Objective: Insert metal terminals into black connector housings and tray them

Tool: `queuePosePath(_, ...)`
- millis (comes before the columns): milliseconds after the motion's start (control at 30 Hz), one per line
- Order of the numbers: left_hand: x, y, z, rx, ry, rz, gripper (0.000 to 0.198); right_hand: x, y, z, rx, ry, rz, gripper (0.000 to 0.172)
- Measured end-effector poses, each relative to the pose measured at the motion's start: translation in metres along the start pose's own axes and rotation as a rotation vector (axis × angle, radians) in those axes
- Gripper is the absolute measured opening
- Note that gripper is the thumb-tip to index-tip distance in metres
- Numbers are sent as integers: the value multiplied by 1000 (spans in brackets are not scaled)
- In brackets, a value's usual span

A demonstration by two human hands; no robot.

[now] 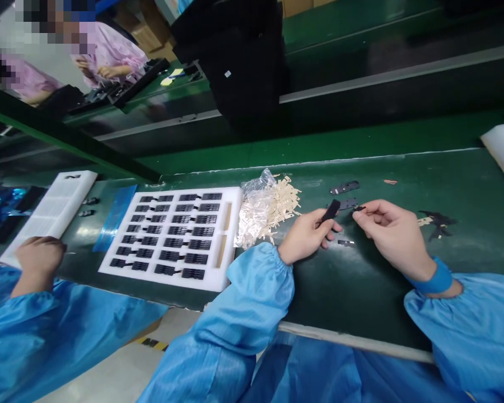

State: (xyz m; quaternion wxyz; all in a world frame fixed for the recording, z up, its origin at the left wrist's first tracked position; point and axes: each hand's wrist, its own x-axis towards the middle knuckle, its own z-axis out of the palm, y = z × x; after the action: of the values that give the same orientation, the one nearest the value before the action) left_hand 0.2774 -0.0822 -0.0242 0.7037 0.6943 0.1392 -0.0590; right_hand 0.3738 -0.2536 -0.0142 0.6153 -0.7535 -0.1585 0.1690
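Between the thumb and fingers of my left hand (307, 235) is a black strip-like part (331, 211), tilted upward. My right hand (388, 235), with a blue band at the wrist, pinches a small dark piece (358, 209) just right of that strip, with a gap between them. Behind the hands a flat dark plate (348, 204) and another dark elongated part (345, 187) lie on the green table (361, 302). A small black-and-silver piece (345, 242) rests below, between my hands. Several thin black pieces (440, 221) lie right of my right hand.
Left of my left hand are a pile of cream-coloured pieces (284, 201), a clear plastic bag (256, 210) and a white foam tray (151, 279) holding black parts in rows. Another person's hand (41, 256) rests by a white foam block (63, 201). A black box-like object (243, 61) stands behind.
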Motion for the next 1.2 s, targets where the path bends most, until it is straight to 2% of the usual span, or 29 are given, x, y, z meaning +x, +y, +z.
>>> queuePosePath(133, 6, -7, 2, -215, -43, 37, 29, -3, 4, 3, -75, 14, -47, 20)
queuePosePath(300, 5, -5, 4, -295, -95, -8, 28, -8, 5, 7, -94, 27, -66, 15)
queuePosePath(533, 4, -1, 5, -327, -85, -39, 27, -9, 6, 9, -109, 21, -96, 12)
queuePosePath(767, 2, 2, 4, -378, -93, -70, 29, -11, 10, 9, -160, 23, -188, 6)
queuePosePath(1200, 0, 5, 4, -370, -80, -80, 33, -11, 9, 9, -163, 8, -219, 5)
